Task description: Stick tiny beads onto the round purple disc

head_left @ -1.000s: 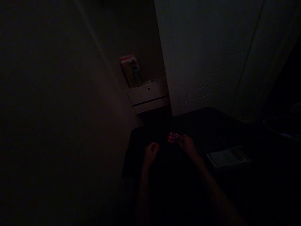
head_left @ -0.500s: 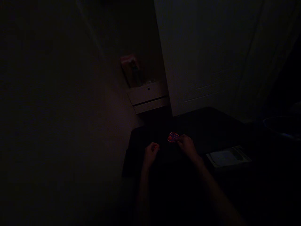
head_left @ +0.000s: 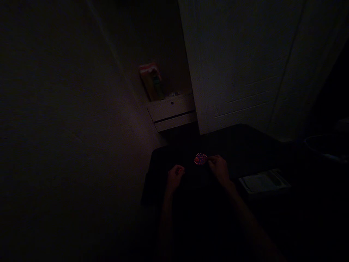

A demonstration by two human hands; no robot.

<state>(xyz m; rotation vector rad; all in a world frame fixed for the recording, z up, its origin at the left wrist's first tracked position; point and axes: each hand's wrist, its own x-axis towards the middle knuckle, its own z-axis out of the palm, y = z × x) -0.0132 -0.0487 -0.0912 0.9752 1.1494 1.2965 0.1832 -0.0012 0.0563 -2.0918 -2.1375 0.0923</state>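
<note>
The scene is very dark. A small round purple thing [head_left: 201, 159], with bright dots on it and an orange patch at its left, shows over the dark table. My right hand [head_left: 219, 168] is closed in a pinch at its right edge; the fingertips are hard to make out. To the left and a little nearer, my left hand [head_left: 175, 176] is held with curled fingers over the table. A faint reddish glow lies on those fingers, and what they hold, if anything, cannot be made out.
The dark table [head_left: 240, 142] stands beside a pale panel [head_left: 231, 72]. A flat book-like thing [head_left: 264, 182] lies right of my right forearm. Behind are white drawers [head_left: 174, 112] with a red-topped packet [head_left: 149, 82] on top. A wall [head_left: 109, 138] runs along the left.
My right hand's fingers sit slightly further right, and more of the dotted thing's right edge shows. The left hand has hardly moved.
</note>
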